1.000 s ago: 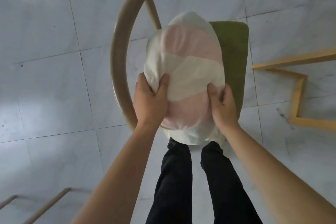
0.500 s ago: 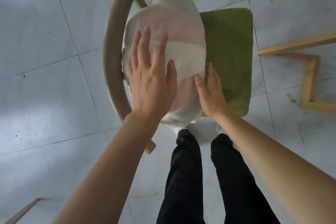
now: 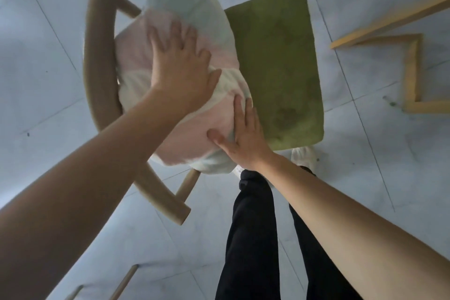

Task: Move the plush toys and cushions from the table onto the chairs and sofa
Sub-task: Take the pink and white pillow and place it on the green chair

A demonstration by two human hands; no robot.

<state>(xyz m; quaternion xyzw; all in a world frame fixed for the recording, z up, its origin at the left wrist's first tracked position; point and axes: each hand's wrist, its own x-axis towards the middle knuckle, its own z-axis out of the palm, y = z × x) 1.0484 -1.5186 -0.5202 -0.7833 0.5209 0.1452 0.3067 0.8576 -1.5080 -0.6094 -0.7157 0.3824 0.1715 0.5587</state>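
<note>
A plump cushion (image 3: pixel 209 24) with pink and white stripes leans against the curved wooden backrest (image 3: pixel 97 51) of a chair, resting on its green seat pad (image 3: pixel 275 61). My left hand (image 3: pixel 181 68) lies flat on the cushion's upper face, fingers spread. My right hand (image 3: pixel 241 136) presses flat against the cushion's lower right edge, fingers straight. Neither hand grips the fabric.
The chair stands on a pale tiled floor (image 3: pixel 43 75). A yellow wooden frame (image 3: pixel 411 73) stands to the right. My legs in black trousers (image 3: pixel 253 226) are just in front of the chair. Thin wooden legs (image 3: pixel 124 282) show at the bottom left.
Both hands let go of the cushion's near edge after setting it down. The left hand moved up onto its face and the cushion shifted left against the backrest, uncovering more green seat.
</note>
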